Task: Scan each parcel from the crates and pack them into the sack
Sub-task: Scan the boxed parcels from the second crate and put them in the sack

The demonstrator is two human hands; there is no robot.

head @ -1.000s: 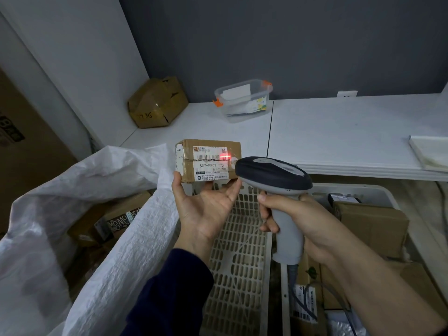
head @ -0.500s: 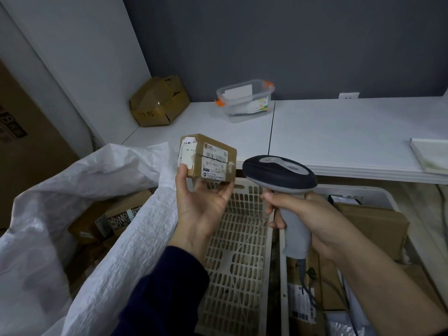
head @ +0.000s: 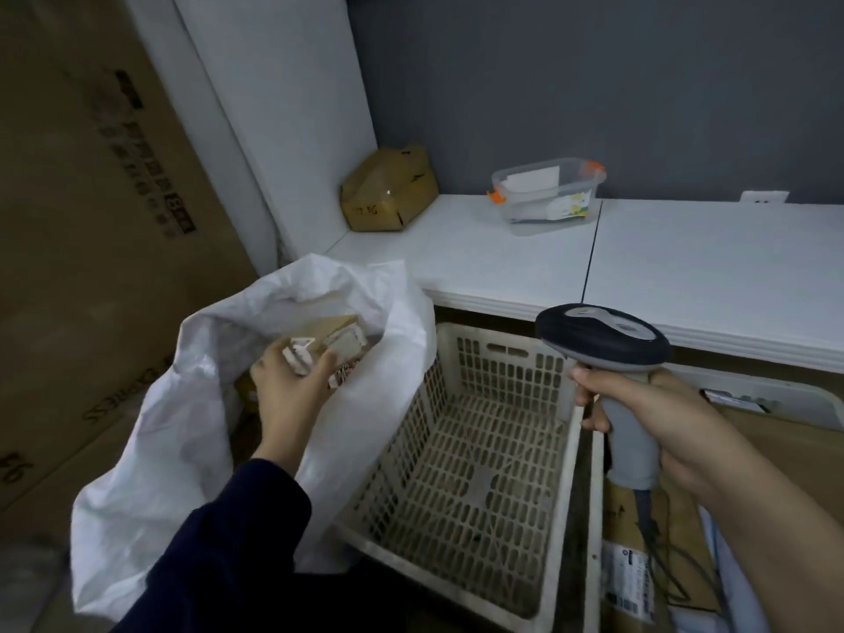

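Note:
My left hand point(head: 292, 390) grips a small brown cardboard parcel point(head: 326, 342) with white labels, held inside the open mouth of the white woven sack point(head: 150, 450). Other boxes show dimly in the sack beneath it. My right hand point(head: 662, 422) holds the grey and black barcode scanner point(head: 603, 340) upright by its handle, above the gap between two crates. The beige perforated crate point(head: 466, 472) in the middle has nothing in it. The crate at the right point(head: 776, 395) holds brown cardboard parcels point(head: 794, 436), one with a barcode label.
A white table point(head: 548, 258) runs behind the crates, with a brown box point(head: 388, 189) in its corner and a clear plastic tub point(head: 548, 189) with orange clips. A tall cardboard carton point(head: 91, 221) stands at the left. The scanner's cable point(head: 662, 564) trails over the right crate.
My left hand has carried the parcel from in front of the scanner leftward and down into the sack's mouth. The view has swung left. The scanner's red light is off.

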